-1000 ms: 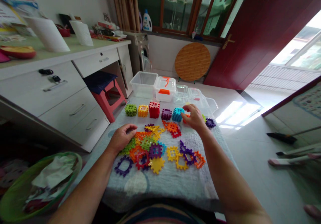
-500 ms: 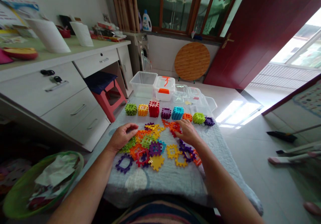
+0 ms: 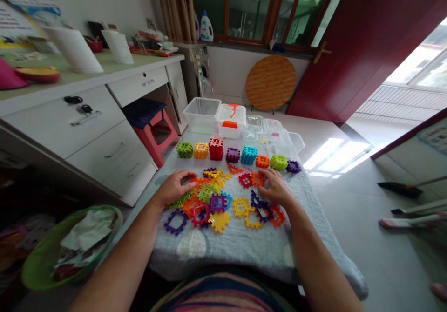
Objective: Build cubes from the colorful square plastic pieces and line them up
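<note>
On the cloth-covered table, my right hand [image 3: 276, 188] has thumb and fingers at the edge of an orange square building piece [image 3: 258, 179], gripping it. A red square piece [image 3: 245, 180] lies directly left of that one. At the left side of a loose heap of interlocking plastic pieces, my left hand [image 3: 176, 187] rests with curved fingers and thumb apart, holding nothing I can see. The heap includes a light green piece [image 3: 206, 193], a purple square [image 3: 218, 203] and a yellow piece [image 3: 219, 221]. Dark purple pieces [image 3: 260, 206] lie below my right hand.
Behind the loose pieces stands a row of assembled blocks, among them a red tall one [image 3: 216, 149] and a blue one [image 3: 249, 155]. Clear plastic boxes [image 3: 202, 116] line the table's far end. A white desk [image 3: 94, 125] and a pink stool [image 3: 155, 137] stand left.
My right hand has shifted right and slightly toward me. The orange square now sits apart from the red piece's left neighbours, beside the red square. My left hand has barely moved.
</note>
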Tool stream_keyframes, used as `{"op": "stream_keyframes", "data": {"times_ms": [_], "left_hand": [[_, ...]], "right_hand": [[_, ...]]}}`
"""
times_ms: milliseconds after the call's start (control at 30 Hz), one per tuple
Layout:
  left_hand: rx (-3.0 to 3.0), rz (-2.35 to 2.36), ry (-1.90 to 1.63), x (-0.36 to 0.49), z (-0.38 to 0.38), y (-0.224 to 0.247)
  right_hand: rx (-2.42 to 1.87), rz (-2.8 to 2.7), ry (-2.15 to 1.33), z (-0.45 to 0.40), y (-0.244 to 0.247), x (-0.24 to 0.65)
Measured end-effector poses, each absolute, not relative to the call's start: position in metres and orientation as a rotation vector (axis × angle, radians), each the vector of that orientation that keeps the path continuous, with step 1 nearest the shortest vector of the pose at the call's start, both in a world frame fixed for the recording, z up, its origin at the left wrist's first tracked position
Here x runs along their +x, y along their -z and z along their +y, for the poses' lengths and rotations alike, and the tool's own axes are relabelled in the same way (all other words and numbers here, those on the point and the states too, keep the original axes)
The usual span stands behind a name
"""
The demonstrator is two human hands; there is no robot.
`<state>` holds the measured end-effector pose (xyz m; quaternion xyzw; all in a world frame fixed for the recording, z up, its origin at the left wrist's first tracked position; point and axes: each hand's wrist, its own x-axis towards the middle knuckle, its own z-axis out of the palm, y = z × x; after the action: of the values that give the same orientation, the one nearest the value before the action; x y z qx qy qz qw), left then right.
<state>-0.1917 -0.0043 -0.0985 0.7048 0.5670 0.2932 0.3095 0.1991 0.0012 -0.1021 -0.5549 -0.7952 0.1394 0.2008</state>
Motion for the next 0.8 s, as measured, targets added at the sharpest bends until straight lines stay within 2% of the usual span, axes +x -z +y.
{"op": "stream_keyframes", "data": {"times_ms": [233,433,800], "left_hand": [[2.163,1.456,-0.550,-0.183,-0.024,0.068],[2.327,1.336,-0.243,-0.188,-0.051,0.063],[2.344,1.313,-0.365,-0.183,-0.055,0.067]], "right_hand": [[-1.528,-2.124,-0.444,-0.002,0.103,0.201],[-1.545,-2.084,-0.448,-0.004,0.100,0.198],[-1.436,-2.222,-0.386,-0.011,0.093,0.182]]}}
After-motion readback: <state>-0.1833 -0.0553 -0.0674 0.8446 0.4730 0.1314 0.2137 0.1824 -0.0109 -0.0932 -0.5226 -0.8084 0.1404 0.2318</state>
